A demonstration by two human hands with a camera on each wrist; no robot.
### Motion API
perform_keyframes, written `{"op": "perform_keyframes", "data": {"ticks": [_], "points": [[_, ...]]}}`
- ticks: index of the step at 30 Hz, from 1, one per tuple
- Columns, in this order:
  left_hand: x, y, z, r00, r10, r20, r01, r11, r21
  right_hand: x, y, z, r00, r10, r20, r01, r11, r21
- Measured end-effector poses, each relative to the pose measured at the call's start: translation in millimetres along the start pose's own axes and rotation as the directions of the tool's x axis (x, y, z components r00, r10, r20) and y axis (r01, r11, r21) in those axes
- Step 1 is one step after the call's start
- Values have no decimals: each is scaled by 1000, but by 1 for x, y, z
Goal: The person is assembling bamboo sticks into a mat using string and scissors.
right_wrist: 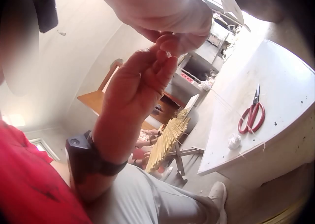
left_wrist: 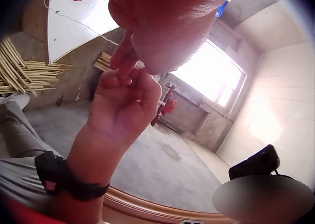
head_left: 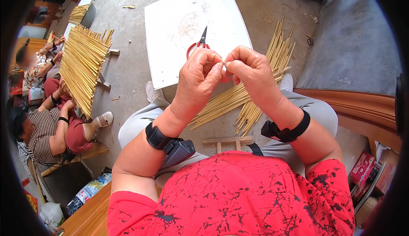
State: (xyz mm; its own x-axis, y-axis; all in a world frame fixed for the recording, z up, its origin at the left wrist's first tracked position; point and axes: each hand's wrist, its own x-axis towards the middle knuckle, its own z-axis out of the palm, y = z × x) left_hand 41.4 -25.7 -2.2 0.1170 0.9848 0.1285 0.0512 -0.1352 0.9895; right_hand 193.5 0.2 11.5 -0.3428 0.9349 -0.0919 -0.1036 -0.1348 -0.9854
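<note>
Head: left hand [head_left: 200,72] and right hand [head_left: 251,67] meet mid-frame, both pinching something too fine to make out. Left wrist: thread [left_wrist: 93,32] shows, upper left, running into the pinch. Right wrist: white ball [right_wrist: 235,141], lower right, near scissors [right_wrist: 255,105]; head view doesn't show it.

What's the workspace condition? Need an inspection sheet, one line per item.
Surface: white table, speckled.
Job's things: thin white thread; red-handled scissors and a white ball, both on the table.
Clutter: loose sticks beside the table.
Hands: left hand and right hand close together, apparently both pinching the thread.
Cables: nothing seen near the hands.
Surroundings: two people, head view's left, beside another, raised stick pile.
</note>
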Motion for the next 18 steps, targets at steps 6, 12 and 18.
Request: {"op": "perform_keyframes", "data": {"ticks": [6,12,18], "points": [[0,-1,2,1000,-26,-12,25,998,-65,2,6,-3,996,80,43,-86,984,156],[-1,4,2,999,-50,-17,48,996,-80,-1,6,0,999,-25,40,21,995,97],[-2,6,1,997,-77,10,78,981,-179,0,6,-1,998,7,65,-21,973,229]]}}
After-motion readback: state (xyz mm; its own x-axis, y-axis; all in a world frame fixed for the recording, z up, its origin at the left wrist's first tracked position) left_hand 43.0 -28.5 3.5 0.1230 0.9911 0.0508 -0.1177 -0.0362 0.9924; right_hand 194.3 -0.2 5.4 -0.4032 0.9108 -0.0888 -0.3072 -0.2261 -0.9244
